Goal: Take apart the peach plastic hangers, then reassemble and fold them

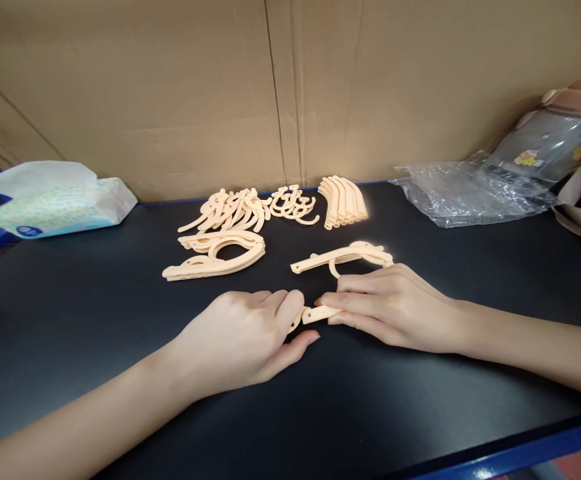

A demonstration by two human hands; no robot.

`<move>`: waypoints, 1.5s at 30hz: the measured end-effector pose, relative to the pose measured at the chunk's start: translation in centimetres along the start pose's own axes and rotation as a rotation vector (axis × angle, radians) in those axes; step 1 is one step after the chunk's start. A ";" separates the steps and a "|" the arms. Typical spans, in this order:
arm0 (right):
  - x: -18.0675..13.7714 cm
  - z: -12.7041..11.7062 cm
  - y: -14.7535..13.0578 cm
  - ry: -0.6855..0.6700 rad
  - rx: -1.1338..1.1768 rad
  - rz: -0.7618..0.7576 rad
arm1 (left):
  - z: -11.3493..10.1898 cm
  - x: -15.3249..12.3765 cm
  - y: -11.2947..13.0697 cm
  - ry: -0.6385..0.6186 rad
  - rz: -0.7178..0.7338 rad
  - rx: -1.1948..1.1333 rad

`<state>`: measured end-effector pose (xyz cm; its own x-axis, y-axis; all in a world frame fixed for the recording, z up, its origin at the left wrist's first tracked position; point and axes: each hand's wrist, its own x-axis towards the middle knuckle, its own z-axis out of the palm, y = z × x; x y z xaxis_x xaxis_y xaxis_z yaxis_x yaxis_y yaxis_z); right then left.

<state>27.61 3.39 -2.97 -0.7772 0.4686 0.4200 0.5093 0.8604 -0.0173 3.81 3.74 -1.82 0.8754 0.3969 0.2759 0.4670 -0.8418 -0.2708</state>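
Observation:
My left hand is closed with its fingertips around a beige curved plastic piece, most of it hidden by the fingers. Facing it, my right hand pinches a beige plastic hanger arm whose end has a small hole. The two parts meet or nearly meet between my hands; whether they are joined I cannot tell. Just beyond my right fingers is a folded beige hanger, partly covered by that hand. Farther left, folded hangers lie stacked on the black table.
Along the back lie a pile of hanger arms, several small hooks and a row of curved arms. A tissue pack sits at left. Clear plastic bags and a transparent bottle stand at right. Cardboard rises behind.

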 end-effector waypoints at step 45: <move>0.4 -1.2 2.6 0.066 0.006 0.259 | -0.3 -0.1 -0.1 0.040 0.128 0.016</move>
<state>29.07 5.57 -1.72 -0.5951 0.6594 0.4595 0.6858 0.7147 -0.1375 3.57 3.70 -1.54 0.9224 0.2715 0.2748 0.3541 -0.8785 -0.3206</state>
